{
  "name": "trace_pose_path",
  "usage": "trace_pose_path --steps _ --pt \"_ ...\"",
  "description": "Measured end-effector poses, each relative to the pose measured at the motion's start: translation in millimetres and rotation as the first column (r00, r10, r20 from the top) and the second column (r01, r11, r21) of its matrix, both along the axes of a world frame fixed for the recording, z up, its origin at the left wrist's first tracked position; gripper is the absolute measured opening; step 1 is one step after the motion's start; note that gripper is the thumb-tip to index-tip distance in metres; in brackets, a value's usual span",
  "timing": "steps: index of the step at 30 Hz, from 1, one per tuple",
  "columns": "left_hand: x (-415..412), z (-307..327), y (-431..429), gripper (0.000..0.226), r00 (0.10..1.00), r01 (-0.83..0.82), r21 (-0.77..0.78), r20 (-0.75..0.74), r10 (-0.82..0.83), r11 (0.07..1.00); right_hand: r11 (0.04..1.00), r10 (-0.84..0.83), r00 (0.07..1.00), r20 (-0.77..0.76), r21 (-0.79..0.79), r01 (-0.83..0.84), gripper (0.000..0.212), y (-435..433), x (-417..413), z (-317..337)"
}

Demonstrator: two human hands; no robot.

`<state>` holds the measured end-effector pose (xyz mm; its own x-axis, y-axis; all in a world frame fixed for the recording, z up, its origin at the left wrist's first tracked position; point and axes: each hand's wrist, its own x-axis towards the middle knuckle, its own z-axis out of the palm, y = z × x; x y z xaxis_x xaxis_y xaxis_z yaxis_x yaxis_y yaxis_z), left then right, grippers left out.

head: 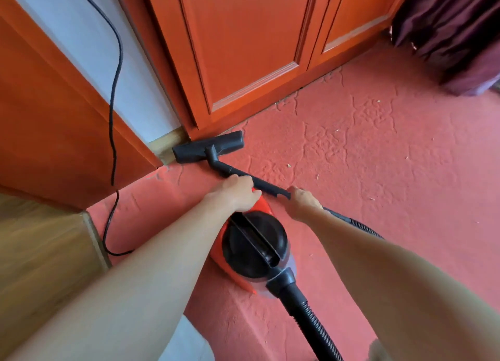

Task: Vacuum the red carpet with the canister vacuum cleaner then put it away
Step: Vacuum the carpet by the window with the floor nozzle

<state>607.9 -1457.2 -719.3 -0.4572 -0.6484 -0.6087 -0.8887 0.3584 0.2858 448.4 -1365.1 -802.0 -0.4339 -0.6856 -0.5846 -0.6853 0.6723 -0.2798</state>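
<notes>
Plainly, the vacuuming step is in hand. In the head view the flat black plastic floor nozzle (208, 145) lies on the red textured carpet (378, 157), pushed into the corner where the orange panelled wooden cabinet (243, 49) meets the pale wooden skirting (167, 141). The slim black plastic wand (266, 185) runs back from it to both hands. The left hand (238, 195) is curled over the wand's middle, fingers wrapped round it, though their tips are hidden under the tube. The right hand (301, 202) grips the wand's rear end, fingers closed around it where the black ribbed hose (311, 317) begins. The rounded red-and-black canister vacuum cleaner (254, 247) sits on the carpet just below the hands, between the forearms. A thin black power cord (115, 90) hangs down the wall and loops onto the carpet at the left. Pale crumbs (289, 166) lie scattered to the right — so the next move likely calls for drawing the nozzle out of the corner and sweeping it over them. Putting away is not yet due.
</notes>
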Motion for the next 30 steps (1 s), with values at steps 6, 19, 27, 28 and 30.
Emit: trace_pose_path --steps 6,19,27,28,30 --pt "-48.1 -29.3 42.0 0.056 0.928 0.301 0.104 0.197 -0.316 0.948 0.971 -0.027 0.986 -0.164 0.229 0.064 0.052 52.0 -61.1 -50.7" --pt "-50.4 -40.3 45.5 0.051 0.936 0.269 0.103 0.205 -0.285 0.958 0.935 0.030 0.972 -0.235 0.351 0.057 0.038 119.6 -98.0 -66.5" --pt "-74.7 4.0 146.6 0.044 0.936 0.351 0.078 -0.038 -0.349 0.933 0.971 0.225 0.918 -0.327 0.150 -0.184 0.049 129.0 -112.4 81.8" --pt "-75.0 10.6 167.0 0.044 0.944 0.327 0.150 -0.096 -0.316 0.933 0.973 0.215 0.921 -0.324 0.151 -0.174 0.048 125.8 -110.7 105.4" --pt "-74.2 25.4 205.8 0.045 0.950 0.307 0.284 -0.148 -0.275 0.909 0.976 0.175 0.944 -0.280 0.176 -0.129 0.046 117.1 -103.7 146.5"
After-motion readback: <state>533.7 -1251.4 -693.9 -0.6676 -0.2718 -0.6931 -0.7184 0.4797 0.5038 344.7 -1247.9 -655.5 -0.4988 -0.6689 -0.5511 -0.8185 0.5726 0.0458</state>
